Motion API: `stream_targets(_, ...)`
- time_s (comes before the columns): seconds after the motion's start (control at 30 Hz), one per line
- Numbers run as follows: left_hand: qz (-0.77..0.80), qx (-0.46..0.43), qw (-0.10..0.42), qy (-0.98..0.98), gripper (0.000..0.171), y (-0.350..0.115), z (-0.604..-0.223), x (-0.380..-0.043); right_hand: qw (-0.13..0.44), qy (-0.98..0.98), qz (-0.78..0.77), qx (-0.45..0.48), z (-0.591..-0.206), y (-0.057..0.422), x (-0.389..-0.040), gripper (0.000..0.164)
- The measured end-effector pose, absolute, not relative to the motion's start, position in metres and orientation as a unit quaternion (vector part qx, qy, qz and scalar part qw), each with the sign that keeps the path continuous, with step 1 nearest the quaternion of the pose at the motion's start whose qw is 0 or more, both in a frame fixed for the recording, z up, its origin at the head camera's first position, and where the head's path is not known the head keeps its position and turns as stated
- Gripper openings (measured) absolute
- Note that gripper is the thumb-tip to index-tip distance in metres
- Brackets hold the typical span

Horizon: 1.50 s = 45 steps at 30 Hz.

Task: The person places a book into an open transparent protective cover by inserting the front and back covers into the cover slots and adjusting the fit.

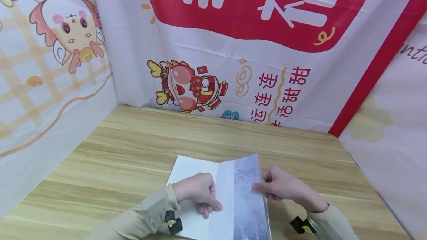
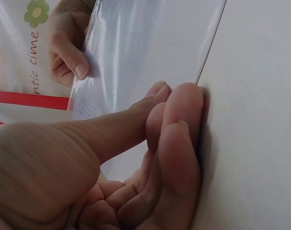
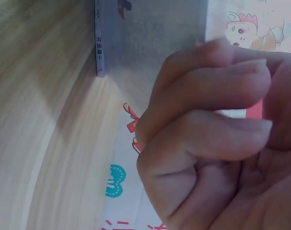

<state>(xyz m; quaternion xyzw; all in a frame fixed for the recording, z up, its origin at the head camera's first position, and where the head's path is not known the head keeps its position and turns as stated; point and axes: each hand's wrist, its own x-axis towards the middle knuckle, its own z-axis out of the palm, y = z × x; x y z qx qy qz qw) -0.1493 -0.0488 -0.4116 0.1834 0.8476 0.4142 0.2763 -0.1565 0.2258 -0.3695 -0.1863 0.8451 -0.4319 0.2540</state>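
Note:
A book (image 1: 197, 166) lies spread on the table, with a white page at left and a raised leaf with a bluish-grey printed panel (image 1: 247, 203) at right. Clear, shiny plastic film (image 2: 136, 43) covers that raised side. My left hand (image 1: 197, 190) reaches over the white page and pinches the film's inner edge between thumb and fingertips. At the outer edge, my right hand (image 1: 283, 185) grips the raised side, thumb on the printed face and fingers behind. In the right wrist view, the book's narrow spine (image 3: 99, 48) shows printed characters beyond the curled fingers.
The wood-grain table (image 1: 133, 147) reaches back to a printed cloth (image 1: 207, 55) hung behind it. Similar cloth walls stand at left (image 1: 50, 103) and right (image 1: 393, 121). A small black device (image 1: 172, 223) is strapped to each wrist over the sleeves.

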Motion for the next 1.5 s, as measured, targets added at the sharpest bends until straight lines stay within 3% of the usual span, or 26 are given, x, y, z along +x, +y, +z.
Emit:
stream_targets(0.67,0.412,0.203,0.287,0.841,0.028,-0.051,-0.413,-0.152,0.281,0.825,-0.451,-0.193,-0.388,0.221,-0.161,0.023)
stream_targets(1.27,0.431,0.176,0.261,0.846,0.063,-0.044,-0.421,-0.153,0.278,0.830,-0.448,-0.184,-0.388,0.218,-0.159,0.024)
stream_targets(1.5,0.419,0.175,0.229,0.861,0.055,-0.042,-0.425,-0.151,0.285,0.827,-0.440,-0.203,-0.380,0.221,-0.159,0.026)
